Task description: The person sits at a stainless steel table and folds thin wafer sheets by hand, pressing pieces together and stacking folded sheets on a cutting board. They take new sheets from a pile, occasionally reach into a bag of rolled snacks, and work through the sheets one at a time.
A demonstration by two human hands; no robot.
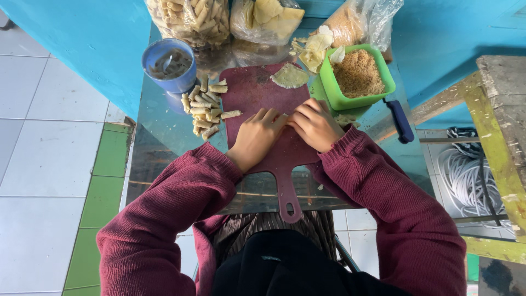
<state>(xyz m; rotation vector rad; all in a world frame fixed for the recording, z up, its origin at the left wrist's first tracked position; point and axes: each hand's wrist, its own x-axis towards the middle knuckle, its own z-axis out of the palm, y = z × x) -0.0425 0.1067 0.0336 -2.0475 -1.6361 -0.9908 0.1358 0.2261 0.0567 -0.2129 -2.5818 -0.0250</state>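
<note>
My left hand [256, 137] and my right hand [314, 125] rest side by side on a dark red cutting board [249, 90], fingertips meeting over a small pale wrapper piece that is mostly hidden under them. A flat pale wrapper sheet [290, 76] lies at the board's far edge. Left of the board is a pile of several small rolled pieces [204, 109]. A green tub of brown crumbly filling [359, 74] stands to the right of the board.
A blue cup with a spoon [170, 64] stands at the far left of the glass table [164, 120]. Plastic bags of rolls and wrappers [189, 19] line the back. A blue-handled knife [400, 120] lies right. A wooden bench [501, 109] stands at right.
</note>
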